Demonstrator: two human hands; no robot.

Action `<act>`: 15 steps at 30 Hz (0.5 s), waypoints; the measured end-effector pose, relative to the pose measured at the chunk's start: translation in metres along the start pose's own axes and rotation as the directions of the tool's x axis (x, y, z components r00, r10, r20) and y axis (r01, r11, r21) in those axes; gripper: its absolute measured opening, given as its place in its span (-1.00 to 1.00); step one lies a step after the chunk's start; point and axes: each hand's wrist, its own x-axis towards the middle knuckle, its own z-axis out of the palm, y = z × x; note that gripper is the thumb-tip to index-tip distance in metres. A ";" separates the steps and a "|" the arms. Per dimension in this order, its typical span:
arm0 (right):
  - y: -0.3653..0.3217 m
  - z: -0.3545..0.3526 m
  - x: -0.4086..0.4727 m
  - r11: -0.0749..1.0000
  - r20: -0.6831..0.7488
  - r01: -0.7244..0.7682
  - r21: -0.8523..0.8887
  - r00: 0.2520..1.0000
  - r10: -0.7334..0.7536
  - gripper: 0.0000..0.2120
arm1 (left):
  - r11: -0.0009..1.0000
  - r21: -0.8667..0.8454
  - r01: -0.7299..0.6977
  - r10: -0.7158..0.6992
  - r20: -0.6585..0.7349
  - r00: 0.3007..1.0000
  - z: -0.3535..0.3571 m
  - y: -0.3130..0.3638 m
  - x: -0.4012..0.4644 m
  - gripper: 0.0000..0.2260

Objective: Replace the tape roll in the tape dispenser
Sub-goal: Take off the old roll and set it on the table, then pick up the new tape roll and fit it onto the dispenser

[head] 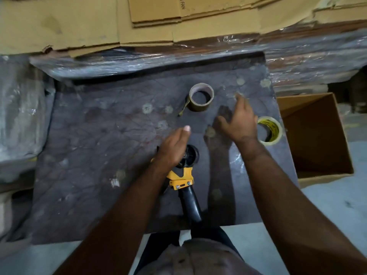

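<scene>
Currently, I hold both grips spread wide, holding nothing: left hand (174, 147) over the tape dispenser (183, 175) at 6 o'clock on the surface (99, 135), right hand (237, 120) between the brown roll (201, 97) at 12 and the clear roll (270, 131) at 3. Risk: selecting the depleted roll; which is new I cannot tell.

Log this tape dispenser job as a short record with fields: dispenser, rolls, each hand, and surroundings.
dispenser: yellow and black tape dispenser lying on the dark table, its black hub bare, no roll on it
brown roll: nearly used-up brown tape roll at the far side of the table, a loose tail hanging off it
new roll: clear tape roll near the right edge
left hand: open, above the hub, holding nothing
right hand: open, spread between the two rolls
surroundings: open cardboard box to the right
</scene>
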 end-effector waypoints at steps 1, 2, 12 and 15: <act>0.013 -0.009 -0.013 1.000 0.000 -0.016 -0.017 1.000 0.016 -0.13 | 0.999 0.031 -0.017 0.016 0.030 0.999 0.007 0.007 0.003 -0.55; 0.026 -0.015 -0.026 0.999 0.023 -0.024 -0.043 0.999 0.025 -0.10 | 0.998 0.059 -0.034 0.030 0.060 0.998 0.013 0.011 0.005 -0.55; 0.080 -0.004 -0.070 0.891 0.019 -0.141 -0.432 0.986 0.165 -0.61 | 0.972 0.144 -0.188 0.174 0.104 0.979 0.043 0.025 0.002 -0.65; 0.062 -0.008 -0.068 0.882 0.053 -0.064 -0.468 0.994 0.100 -0.67 | 0.981 0.107 -0.164 0.157 0.076 0.985 0.038 0.020 -0.009 -0.68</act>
